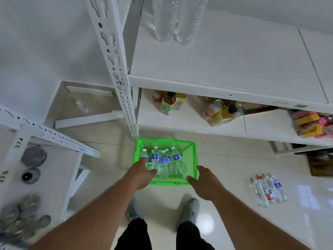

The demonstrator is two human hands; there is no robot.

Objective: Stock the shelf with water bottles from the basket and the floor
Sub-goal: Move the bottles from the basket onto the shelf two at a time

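Step in hand: reaching for stock. The person stands over the green basket (193, 159), which sits on the floor just in front of the shelf (225, 69). Both arms are stretched down toward it.

Left hand (139, 175): over the near-left corner of the basket, fingers loose and spread, tips at or just above the leftmost bottle. No closed grip that I can see; whether it touches the bottle I cannot tell.

Right hand (202, 183): at the near-right corner of the basket, fingers relaxed and open, holding nothing. It may be resting on the rim; not clear.

Stock: several water bottles in the basket (164, 162), blue labels, white caps, standing or leaning together in the left half. A second lot, the bottles on the floor (268, 190), lies in a bundle well to the right of the basket. One stray bottle (82, 106) lies on the floor behind the shelf upright, to the left.

Shelf: two tall clear bottles (173, 18) already stand at the back-left of the middle board; the rest of that board is bare. The lower board carries drinks and cans (221, 112).

Judgement: early in the task. Next move calls for closing the fingers round one bottle per hand, low on the body below the label, lifting straight up clear of the neighbours, then setting them upright beside the two already placed.
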